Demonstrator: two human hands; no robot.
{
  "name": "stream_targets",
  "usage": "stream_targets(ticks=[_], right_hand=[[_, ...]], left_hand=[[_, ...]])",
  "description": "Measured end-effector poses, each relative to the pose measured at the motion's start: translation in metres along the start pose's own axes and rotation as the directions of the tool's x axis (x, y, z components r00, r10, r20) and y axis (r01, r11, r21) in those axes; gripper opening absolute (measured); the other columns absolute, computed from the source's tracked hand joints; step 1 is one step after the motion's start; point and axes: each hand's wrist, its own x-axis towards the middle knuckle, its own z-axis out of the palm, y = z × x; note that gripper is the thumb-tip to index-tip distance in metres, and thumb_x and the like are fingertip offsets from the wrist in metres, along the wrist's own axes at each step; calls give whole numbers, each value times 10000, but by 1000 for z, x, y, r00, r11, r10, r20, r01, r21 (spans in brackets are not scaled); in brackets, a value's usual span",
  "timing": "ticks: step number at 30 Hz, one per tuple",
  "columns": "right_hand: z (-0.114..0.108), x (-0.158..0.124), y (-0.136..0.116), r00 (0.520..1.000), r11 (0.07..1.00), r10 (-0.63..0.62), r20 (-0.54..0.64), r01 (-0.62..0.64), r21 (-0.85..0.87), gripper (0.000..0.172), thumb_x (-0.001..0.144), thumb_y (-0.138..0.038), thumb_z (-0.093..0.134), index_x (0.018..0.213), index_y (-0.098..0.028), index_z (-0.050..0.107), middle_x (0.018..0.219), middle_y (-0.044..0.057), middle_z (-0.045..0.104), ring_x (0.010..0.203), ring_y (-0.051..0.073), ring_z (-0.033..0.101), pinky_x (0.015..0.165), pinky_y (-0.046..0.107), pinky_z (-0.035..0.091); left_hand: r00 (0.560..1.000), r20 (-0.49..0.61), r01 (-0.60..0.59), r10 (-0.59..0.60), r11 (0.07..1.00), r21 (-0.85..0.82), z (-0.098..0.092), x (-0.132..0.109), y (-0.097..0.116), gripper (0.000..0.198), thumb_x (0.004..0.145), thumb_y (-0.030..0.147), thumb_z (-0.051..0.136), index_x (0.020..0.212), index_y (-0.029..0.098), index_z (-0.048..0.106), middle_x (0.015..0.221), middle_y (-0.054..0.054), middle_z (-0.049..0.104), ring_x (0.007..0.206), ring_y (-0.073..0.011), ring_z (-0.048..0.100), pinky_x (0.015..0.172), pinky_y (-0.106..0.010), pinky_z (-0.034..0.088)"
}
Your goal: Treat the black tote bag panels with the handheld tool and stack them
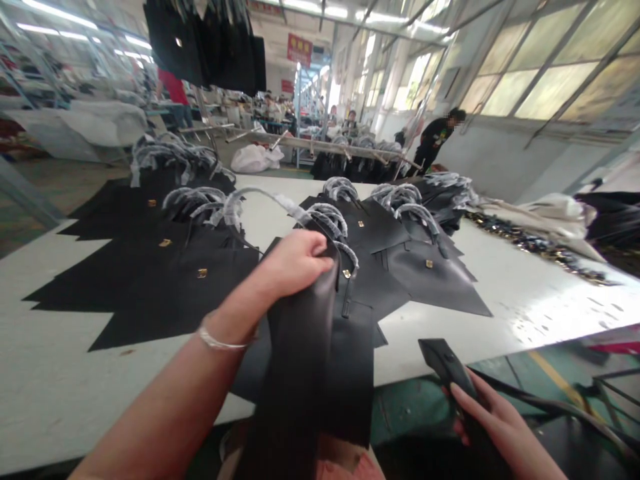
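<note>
My left hand [295, 263] is closed on the top edge of a black leather handbag [310, 360], which hangs over the near edge of the white table [500, 293]. The bag's wrapped handle [260, 197] arches up behind my fist. A thin bracelet sits on that wrist. Low at the right, my right hand [493, 417] grips a black strap piece [445, 363] whose flat end points up and left, below the table edge.
Several flat black handbags with wrapped handles lie in overlapping rows at the left [165, 267] and centre right [425, 260]. A pile of chains [540, 247] and pale cloth [555, 213] lies far right. Dark bags hang overhead [210, 40]. A person [435, 140] stands beyond.
</note>
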Motion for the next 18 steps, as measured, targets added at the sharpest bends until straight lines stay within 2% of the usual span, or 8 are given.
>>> stream_targets(ticks=[1,2,4,5,7,11,13,18], right_hand=[[-1,1,-2,1000,1000,-3,6,3,-3,921,717,-606,663,1439,-164,299,492,-26,616,470,213,580,455,282,440],[-2,3,-4,1000,1000,-10,12,10,-12,914,721,-606,659,1437,-163,302,493,-23,619,471,210,577,458,280,443],[-1,5,-9,999,999,-27,27,28,-37,894,734,-612,643,1432,-165,307,492,-19,621,470,202,570,462,275,447],[1,6,-11,999,998,-27,39,29,-49,883,741,-612,636,1432,-172,307,497,-18,625,473,199,571,466,273,450],[8,9,-15,996,997,-15,88,21,-72,856,761,-605,619,1435,-187,299,510,-21,628,476,197,579,467,273,453],[31,16,-23,972,994,-12,236,37,-101,798,788,-570,603,1425,-185,314,519,-38,602,466,187,576,440,265,453],[43,19,-28,955,992,10,297,28,-124,798,780,-559,611,1419,-172,328,544,-34,602,460,179,571,424,264,458],[58,25,-42,914,977,81,397,6,-212,790,799,-536,582,1430,-144,314,524,-33,583,431,161,562,396,243,451]], left_hand=[[997,67,-49,45,997,61,27,2,-7,205,719,247,667,618,150,518,563,46,467,584,-121,486,558,-224,369],[994,105,-48,39,996,78,55,0,-16,219,766,294,640,642,155,525,576,40,480,586,-126,489,554,-231,363],[959,285,-7,-10,998,58,105,-13,-39,276,855,412,568,748,159,575,679,5,575,644,-151,547,577,-249,399],[936,351,-22,-13,995,96,124,-24,-52,267,859,411,575,778,158,595,747,-20,612,699,-171,578,625,-267,433],[926,377,-109,30,976,189,150,-51,-76,173,837,321,637,869,153,616,961,-73,644,893,-210,605,785,-303,471],[914,359,-306,189,903,302,167,-98,-104,260,821,234,671,1055,160,587,1319,-121,510,1269,-265,423,1094,-434,308],[915,334,-333,224,888,318,170,-109,-110,302,843,240,650,1121,173,553,1356,-113,481,1312,-263,373,1127,-482,245],[932,266,-322,246,899,296,178,-112,-116,295,864,258,624,1133,178,533,1338,-108,480,1308,-242,375,1141,-462,237]])
